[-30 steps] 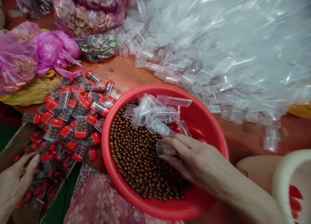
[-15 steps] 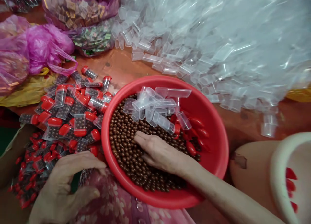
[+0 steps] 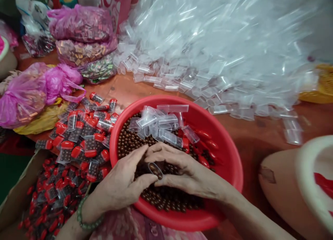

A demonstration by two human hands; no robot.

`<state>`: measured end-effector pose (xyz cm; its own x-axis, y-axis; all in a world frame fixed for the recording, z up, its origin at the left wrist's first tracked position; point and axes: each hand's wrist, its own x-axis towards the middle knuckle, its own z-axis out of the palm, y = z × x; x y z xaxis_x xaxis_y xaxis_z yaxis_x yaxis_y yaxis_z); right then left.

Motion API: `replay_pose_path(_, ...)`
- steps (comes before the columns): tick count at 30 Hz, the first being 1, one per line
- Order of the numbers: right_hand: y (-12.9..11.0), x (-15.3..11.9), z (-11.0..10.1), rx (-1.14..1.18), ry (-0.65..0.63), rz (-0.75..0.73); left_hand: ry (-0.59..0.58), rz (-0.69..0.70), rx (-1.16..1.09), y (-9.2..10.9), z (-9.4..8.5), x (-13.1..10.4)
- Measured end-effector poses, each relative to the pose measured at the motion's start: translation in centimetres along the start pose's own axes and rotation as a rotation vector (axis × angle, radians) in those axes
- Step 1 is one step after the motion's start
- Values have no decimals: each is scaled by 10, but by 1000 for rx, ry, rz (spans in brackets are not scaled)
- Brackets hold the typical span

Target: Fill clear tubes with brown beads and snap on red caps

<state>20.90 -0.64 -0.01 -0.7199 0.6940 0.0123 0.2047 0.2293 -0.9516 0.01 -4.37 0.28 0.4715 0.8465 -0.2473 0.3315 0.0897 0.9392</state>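
Above a red basin (image 3: 232, 153) of small brown balls (image 3: 166, 202), my two hands meet around a clear plastic tube (image 3: 155, 170). Its open oval end faces me and shows brown balls inside. My right hand (image 3: 182, 169) curls round the tube from the right, thumb below and fingers above. From the other side my left hand (image 3: 125, 181) closes on it, its thumb by the tube's near end. Empty clear tubes (image 3: 161, 122) lie on the balls at the back of the basin. Red caps (image 3: 208, 143) rest along its right inner side.
Filled, red-capped tubes (image 3: 88, 139) are heaped left of the basin, with more in a box (image 3: 49, 195) below. A large pile of clear tubes (image 3: 208, 49) covers the back. Pink bags (image 3: 80, 25) stand back left; a pale bucket (image 3: 283, 184) with red pieces stands right.
My left hand has come from the basin's left side to the middle. My right hand has lifted out of the balls, and a tube with balls now shows between both hands. The view has shifted.
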Motion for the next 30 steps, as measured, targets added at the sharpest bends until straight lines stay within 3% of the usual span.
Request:
replay_pose_path(5, -3, -7, -5, -19, 83, 56, -134, 56, -210, 5, 1, 19)
replay_pose_path(9, -6, -12, -8, -59, 77, -2, -121, 3, -196, 3, 4, 26)
replay_pose_path(13, -10, -21, -13, -113, 156, 1, -97, -31, -291, 1, 7, 24)
replay_pose_path(16, -6, -38, -23, -155, 278, 53, -93, -12, -316, 3, 7, 19)
replay_pose_path(21, 11, -73, -40, -391, 583, 224, -135, 35, -174, 9, 3, 11)
replay_pose_path(25, 22, -81, -38, -580, 507, 336, -78, 90, -111, 8, 1, 13)
replay_pose_path(30, 32, -65, -31, -823, 425, 443, -60, 167, -108, 7, 5, 21)
